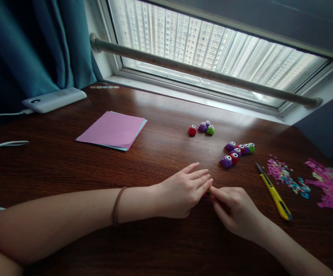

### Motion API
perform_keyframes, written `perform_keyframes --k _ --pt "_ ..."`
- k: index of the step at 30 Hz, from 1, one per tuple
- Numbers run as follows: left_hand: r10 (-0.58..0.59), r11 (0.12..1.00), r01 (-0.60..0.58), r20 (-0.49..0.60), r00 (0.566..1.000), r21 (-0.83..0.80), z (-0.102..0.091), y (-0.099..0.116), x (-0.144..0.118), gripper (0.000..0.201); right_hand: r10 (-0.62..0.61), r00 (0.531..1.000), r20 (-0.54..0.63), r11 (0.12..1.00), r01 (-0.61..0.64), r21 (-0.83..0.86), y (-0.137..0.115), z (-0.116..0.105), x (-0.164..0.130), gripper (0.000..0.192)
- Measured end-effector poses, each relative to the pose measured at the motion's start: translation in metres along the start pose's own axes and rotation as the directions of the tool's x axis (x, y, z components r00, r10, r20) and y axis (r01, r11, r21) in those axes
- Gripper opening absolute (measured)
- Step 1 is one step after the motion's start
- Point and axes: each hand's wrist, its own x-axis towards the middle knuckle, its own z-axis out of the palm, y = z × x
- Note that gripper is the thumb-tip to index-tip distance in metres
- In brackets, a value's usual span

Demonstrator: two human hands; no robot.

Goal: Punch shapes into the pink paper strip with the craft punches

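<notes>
My left hand (pixel 183 189) and my right hand (pixel 235 209) meet fingertip to fingertip on the dark wooden table (pixel 68 168). Something small and dark shows between the fingertips at about the join; what it is I cannot tell. Beyond the hands lies a cluster of small round paper punches (pixel 237 152) in purple, red and green. A second group of three punches (pixel 201 128) sits farther back. A yellow utility knife (pixel 274 193) lies just right of my right hand.
A stack of pink and blue paper sheets (pixel 113 129) lies at the left centre. A white power bank (pixel 54 99) with cables sits at the far left. Punched paper scraps (pixel 287 178) and pink offcuts (pixel 332 186) spread at the right. A window and rail run behind.
</notes>
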Motion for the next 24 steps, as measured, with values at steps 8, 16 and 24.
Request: perform_keyframes --k 8,16,24 --pt "-0.001 1.000 0.001 0.007 1.000 0.025 -0.0023 0.0011 0.0024 0.054 0.044 0.999 0.014 0.996 -0.043 -0.075 0.0045 0.0007 -0.0009 0.015" --pt "-0.006 1.000 0.006 0.004 1.000 0.020 -0.0027 0.0033 0.0023 0.055 0.089 0.996 0.015 0.982 -0.085 -0.171 0.0021 0.0016 0.0013 0.021" --pt "0.003 1.000 -0.003 -0.020 1.000 0.032 0.0002 0.0019 0.0031 0.053 0.088 0.996 -0.003 0.980 -0.087 -0.180 0.0049 0.0037 -0.0003 0.019"
